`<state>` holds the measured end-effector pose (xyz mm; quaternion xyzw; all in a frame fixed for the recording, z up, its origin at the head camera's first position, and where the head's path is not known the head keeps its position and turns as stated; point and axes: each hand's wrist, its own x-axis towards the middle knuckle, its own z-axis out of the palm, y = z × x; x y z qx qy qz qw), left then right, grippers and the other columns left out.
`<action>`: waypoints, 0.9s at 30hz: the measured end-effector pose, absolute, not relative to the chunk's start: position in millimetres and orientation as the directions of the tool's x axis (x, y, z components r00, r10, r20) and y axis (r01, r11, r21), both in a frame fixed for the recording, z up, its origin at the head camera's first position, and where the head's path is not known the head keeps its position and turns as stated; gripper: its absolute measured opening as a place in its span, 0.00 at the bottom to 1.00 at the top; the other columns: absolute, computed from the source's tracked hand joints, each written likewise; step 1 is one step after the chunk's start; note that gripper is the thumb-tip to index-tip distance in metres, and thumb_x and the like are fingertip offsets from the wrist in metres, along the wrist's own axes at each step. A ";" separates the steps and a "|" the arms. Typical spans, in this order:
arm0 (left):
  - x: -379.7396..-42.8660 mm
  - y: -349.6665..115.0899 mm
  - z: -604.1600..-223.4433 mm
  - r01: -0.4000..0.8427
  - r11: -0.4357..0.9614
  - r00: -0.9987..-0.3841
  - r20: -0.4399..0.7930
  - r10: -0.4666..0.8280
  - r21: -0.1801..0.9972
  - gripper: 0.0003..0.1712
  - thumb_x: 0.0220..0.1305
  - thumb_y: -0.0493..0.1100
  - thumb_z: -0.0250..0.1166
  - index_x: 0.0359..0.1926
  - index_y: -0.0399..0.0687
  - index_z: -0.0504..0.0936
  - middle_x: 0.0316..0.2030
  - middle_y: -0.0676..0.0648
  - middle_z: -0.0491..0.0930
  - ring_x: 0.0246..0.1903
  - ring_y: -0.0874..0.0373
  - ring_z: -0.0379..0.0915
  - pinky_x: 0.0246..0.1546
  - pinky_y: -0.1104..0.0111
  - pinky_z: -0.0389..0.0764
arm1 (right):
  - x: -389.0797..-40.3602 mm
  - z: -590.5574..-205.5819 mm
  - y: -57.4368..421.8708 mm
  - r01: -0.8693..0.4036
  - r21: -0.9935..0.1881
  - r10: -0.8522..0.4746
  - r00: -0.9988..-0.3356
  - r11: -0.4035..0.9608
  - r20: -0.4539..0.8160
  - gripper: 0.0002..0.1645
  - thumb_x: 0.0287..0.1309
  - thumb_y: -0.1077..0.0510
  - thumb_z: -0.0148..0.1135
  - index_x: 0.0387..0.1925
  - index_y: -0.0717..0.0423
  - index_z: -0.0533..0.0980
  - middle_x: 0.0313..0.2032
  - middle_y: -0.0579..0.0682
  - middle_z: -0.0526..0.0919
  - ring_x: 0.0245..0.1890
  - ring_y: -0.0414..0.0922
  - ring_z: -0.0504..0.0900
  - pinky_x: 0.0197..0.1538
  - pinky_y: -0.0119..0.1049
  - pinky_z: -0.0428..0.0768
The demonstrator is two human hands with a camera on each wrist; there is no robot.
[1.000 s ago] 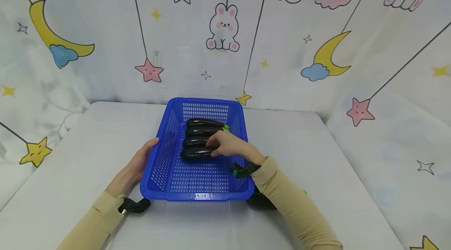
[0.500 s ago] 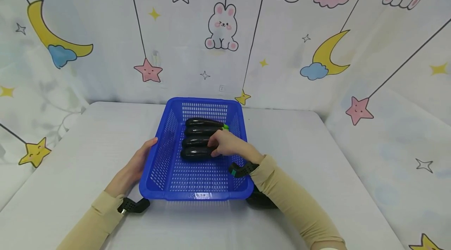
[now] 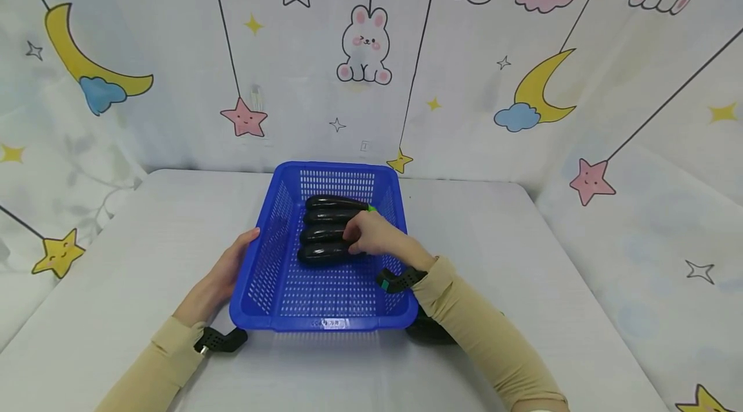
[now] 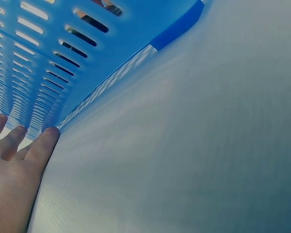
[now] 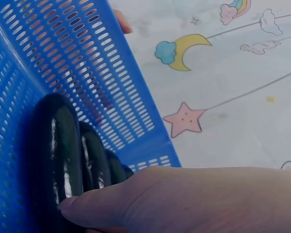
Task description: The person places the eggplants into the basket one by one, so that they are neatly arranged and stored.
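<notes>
Inside the blue plastic basket [image 3: 325, 296], several dark, glossy eggplants lie side by side in a row. My right hand [image 3: 374, 233] reaches over the right wall and grips the nearest eggplant [image 3: 325, 254] near its right end. In the right wrist view the thumb [image 5: 87, 206] presses on that eggplant [image 5: 56, 145]; the other fingers are mostly hidden. Against the outer left side of the basket rests my left hand [image 3: 229, 264]. The left wrist view shows its fingers [image 4: 43, 148] extended along the slotted wall [image 4: 63, 58].
Another dark eggplant [image 3: 429, 329] lies on the white table [image 3: 487, 238], outside the basket's near right corner and partly under the right forearm. Behind the table hangs a white cloth backdrop [image 3: 313, 51] printed with moons, stars and rabbits.
My right hand shifts very slightly at the eggplants' right end. The basket, the eggplants and my left hand stay in place.
</notes>
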<state>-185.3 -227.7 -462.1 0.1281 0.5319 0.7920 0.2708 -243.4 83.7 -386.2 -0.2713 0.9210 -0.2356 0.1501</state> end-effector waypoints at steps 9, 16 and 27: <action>-186.4 -227.4 -461.6 -0.288 -0.268 -0.829 -0.099 0.551 0.919 0.46 0.75 0.63 0.39 0.77 0.39 0.32 0.54 0.45 0.75 0.48 0.55 0.78 0.46 0.61 0.83 | -243.7 -384.7 82.9 -0.432 -0.537 -0.577 -0.806 0.725 -0.130 0.12 0.53 0.66 0.74 0.42 0.60 0.84 0.39 0.52 0.88 0.40 0.44 0.84 0.46 0.36 0.84; -185.9 -228.2 -463.9 -0.305 -0.315 -0.802 -0.064 0.594 0.899 0.40 0.77 0.62 0.37 0.76 0.42 0.40 0.54 0.45 0.77 0.48 0.56 0.79 0.47 0.62 0.83 | -243.1 -382.7 86.2 -0.422 -0.611 -0.597 -0.796 0.669 -0.104 0.14 0.53 0.65 0.74 0.43 0.60 0.84 0.39 0.51 0.88 0.40 0.42 0.85 0.46 0.35 0.83; -186.7 -230.1 -465.4 -0.314 -0.339 -0.786 -0.042 0.617 0.887 0.37 0.77 0.61 0.37 0.75 0.44 0.45 0.54 0.46 0.78 0.48 0.55 0.80 0.46 0.62 0.83 | -239.1 -350.8 102.8 -0.442 -0.717 -0.663 -0.748 0.540 -0.038 0.16 0.61 0.60 0.69 0.50 0.57 0.82 0.47 0.56 0.87 0.46 0.42 0.86 0.52 0.36 0.83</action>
